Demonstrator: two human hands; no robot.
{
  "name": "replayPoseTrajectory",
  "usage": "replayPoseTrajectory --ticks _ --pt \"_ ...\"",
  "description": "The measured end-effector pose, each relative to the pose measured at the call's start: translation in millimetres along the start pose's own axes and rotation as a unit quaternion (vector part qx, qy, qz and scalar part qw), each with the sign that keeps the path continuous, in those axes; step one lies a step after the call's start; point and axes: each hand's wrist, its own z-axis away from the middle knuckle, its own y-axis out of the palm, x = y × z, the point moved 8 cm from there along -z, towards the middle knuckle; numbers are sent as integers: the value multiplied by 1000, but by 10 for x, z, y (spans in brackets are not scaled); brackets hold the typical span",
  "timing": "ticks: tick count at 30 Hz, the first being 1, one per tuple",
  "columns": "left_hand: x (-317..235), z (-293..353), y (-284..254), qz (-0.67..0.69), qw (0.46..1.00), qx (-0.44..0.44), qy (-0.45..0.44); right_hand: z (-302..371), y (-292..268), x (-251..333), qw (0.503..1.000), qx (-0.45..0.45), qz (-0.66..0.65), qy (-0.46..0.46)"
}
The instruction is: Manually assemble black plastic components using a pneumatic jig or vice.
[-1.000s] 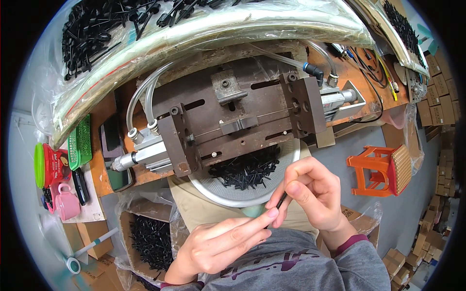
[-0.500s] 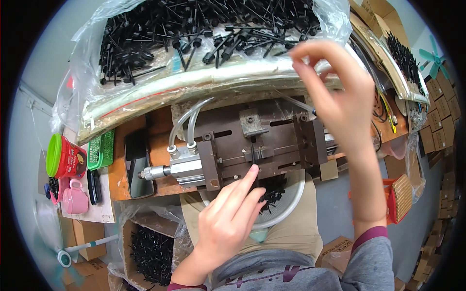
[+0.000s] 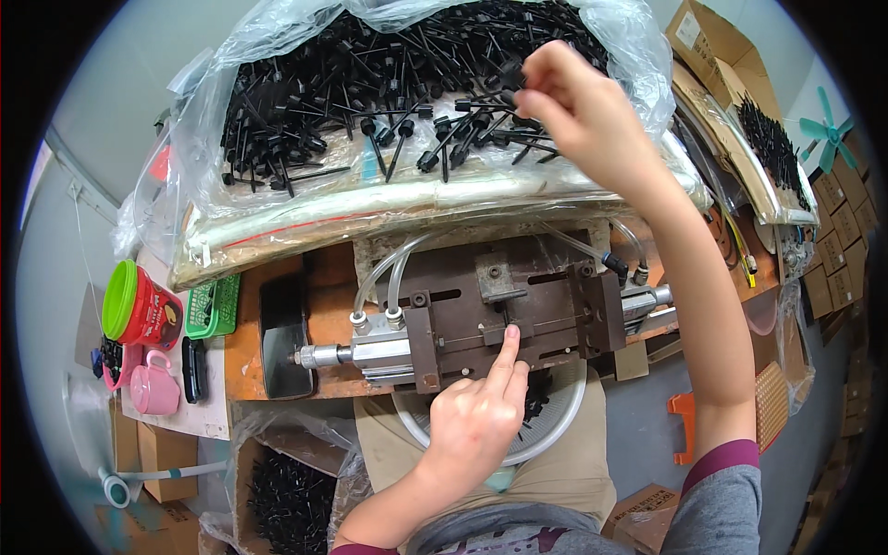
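My left hand [image 3: 476, 416] is at the dark metal clamping fixture [image 3: 453, 324], index finger stretched along a thin black rod part [image 3: 506, 315] at its middle. The other fingers curl under, apparently round the part's near end, which they hide. Over the far pile of black rod parts with thick knob heads [image 3: 407, 69], my right hand [image 3: 573, 111] has thumb and index finger close together. A blurred black knob-headed part [image 3: 511, 78] shows at those fingertips.
A round white basket [image 3: 555, 435] holding black parts rests on my lap below the fixture. Clear air hoses [image 3: 375, 277] run to its silver cylinders. To the left are a phone [image 3: 285, 324], a green basket [image 3: 215, 305], a red tub [image 3: 153, 319] and a pink cup [image 3: 154, 387].
My right hand has moved left and away from me, over the pile. The left hand has shifted right, its index finger still at the fixture's middle. The whole view has shifted slightly.
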Motion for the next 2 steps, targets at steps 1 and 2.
replayPoseTrajectory --ticks 1,2 --pt "3 0 6 -2 1000 7 -3 6 -50 -162 993 0 -87 84" --pt "-15 -18 9 -1 1000 16 -2 -1 -140 -388 984 -30 -169 52"
